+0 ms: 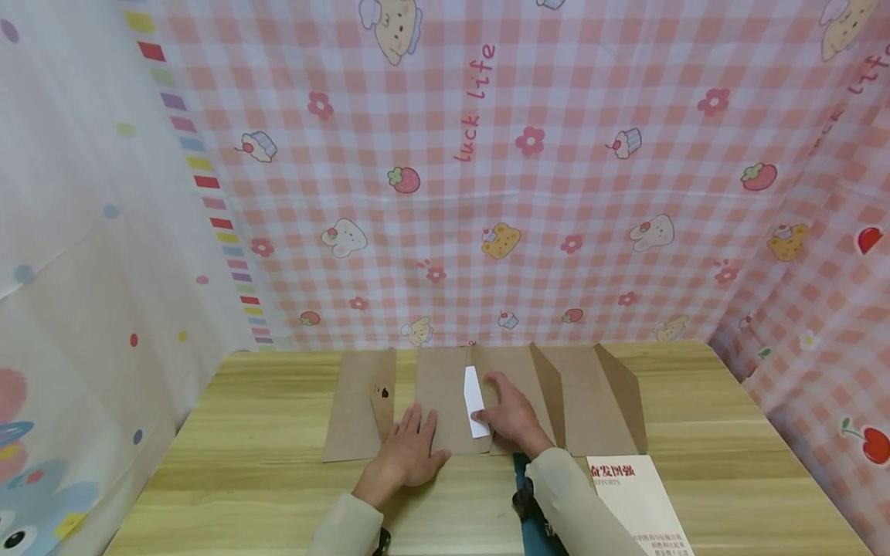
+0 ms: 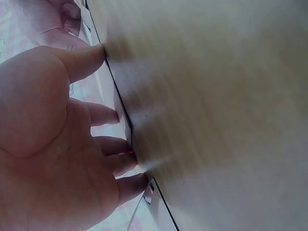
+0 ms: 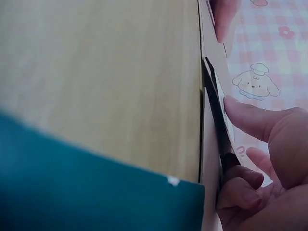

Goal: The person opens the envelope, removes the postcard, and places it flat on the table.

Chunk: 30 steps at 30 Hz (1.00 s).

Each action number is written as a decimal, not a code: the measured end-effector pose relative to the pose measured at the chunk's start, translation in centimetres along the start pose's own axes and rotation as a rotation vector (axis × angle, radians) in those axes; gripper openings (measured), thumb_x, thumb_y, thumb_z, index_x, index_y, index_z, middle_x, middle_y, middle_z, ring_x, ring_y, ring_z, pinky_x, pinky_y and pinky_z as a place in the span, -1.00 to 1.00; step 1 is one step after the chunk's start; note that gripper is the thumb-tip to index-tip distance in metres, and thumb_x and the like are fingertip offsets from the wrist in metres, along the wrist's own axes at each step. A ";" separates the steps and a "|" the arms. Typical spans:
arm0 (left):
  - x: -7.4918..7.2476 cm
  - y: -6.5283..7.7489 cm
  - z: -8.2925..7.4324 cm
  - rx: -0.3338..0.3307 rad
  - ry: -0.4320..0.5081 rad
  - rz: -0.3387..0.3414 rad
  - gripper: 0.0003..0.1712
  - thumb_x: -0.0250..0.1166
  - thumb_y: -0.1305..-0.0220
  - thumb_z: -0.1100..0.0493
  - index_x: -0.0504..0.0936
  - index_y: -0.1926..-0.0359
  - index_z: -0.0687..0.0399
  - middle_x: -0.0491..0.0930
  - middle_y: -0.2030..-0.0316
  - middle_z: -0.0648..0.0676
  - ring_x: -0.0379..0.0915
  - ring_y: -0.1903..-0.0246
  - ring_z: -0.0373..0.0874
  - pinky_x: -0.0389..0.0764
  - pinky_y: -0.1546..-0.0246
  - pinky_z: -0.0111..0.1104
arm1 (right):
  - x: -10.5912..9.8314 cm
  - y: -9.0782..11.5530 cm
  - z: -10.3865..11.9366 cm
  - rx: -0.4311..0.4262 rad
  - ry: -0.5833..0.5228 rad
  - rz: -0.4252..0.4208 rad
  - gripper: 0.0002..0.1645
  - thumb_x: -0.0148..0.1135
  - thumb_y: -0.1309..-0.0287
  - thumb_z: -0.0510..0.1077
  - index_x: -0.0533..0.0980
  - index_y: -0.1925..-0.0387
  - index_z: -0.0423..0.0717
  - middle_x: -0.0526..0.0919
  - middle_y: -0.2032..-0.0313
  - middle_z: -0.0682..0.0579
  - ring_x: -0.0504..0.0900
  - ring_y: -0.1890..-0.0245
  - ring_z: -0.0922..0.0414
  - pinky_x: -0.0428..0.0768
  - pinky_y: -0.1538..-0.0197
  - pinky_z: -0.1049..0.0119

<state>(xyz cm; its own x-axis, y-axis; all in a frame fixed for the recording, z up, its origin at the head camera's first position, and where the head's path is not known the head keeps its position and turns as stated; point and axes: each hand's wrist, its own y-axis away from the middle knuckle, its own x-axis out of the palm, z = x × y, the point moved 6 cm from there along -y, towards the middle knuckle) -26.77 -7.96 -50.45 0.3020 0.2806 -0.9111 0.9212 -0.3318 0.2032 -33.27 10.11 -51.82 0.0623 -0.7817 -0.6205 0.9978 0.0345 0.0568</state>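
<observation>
While the left hand [image 1: 410, 452] lies flat with fingers spread on the brown cardboard sheet [image 1: 441, 401], the right hand [image 1: 511, 417] presses beside a white strip [image 1: 474, 401] at its 9 o'clock, fingertips bent on the board. The cardboard sits at the desk's [image 1: 264, 432] 12 o'clock edge, several flaps standing up. It looks light, stiff, creasable; best held by its edges. Both wrist views are blurred, and whether the strip is pinched cannot be told.

We saw the left hand [image 2: 53, 144] close up, fingers [image 2: 103, 114] spread and fairly straight, tips against the edge of a blurred brown sheet [image 2: 216, 110]; pink cloth [image 2: 45, 21] behind.
</observation>
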 end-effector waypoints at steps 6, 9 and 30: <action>-0.1 0.1 -0.1 -0.001 -0.001 0.005 -0.17 0.13 -0.43 -0.13 0.15 -0.48 0.31 -0.06 -0.50 0.42 -0.15 -0.51 0.27 0.04 -0.43 0.14 | 0.0 0.1 -0.1 0.011 -0.012 0.017 -0.17 0.51 -0.01 -0.19 0.35 -0.31 -0.03 0.45 -0.29 -0.25 0.45 -0.24 -0.20 0.36 -0.27 -0.21; -0.1 0.0 -0.1 0.003 0.002 0.006 -0.17 0.14 -0.43 -0.12 0.16 -0.48 0.31 -0.05 -0.49 0.43 -0.15 -0.51 0.28 0.05 -0.43 0.15 | 0.0 0.0 -0.2 0.005 -0.021 0.019 -0.17 0.51 -0.01 -0.21 0.35 -0.32 -0.03 0.45 -0.30 -0.25 0.44 -0.24 -0.20 0.36 -0.27 -0.21; 0.1 -0.1 0.0 -0.012 0.013 0.015 -0.17 0.13 -0.43 -0.13 0.16 -0.48 0.31 -0.07 -0.50 0.42 -0.17 -0.51 0.26 0.02 -0.44 0.14 | 0.0 -0.2 -0.4 -0.020 0.000 0.049 -0.18 0.46 -0.06 -0.23 0.33 -0.35 -0.04 0.42 -0.33 -0.25 0.40 -0.30 -0.22 0.33 -0.31 -0.20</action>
<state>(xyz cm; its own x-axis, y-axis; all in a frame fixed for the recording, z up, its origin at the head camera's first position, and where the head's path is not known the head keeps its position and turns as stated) -26.85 -7.85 -50.58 0.3190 0.2872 -0.9032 0.9194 -0.3252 0.2213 -33.49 10.34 -52.12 0.1109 -0.7790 -0.6172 0.9938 0.0847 0.0716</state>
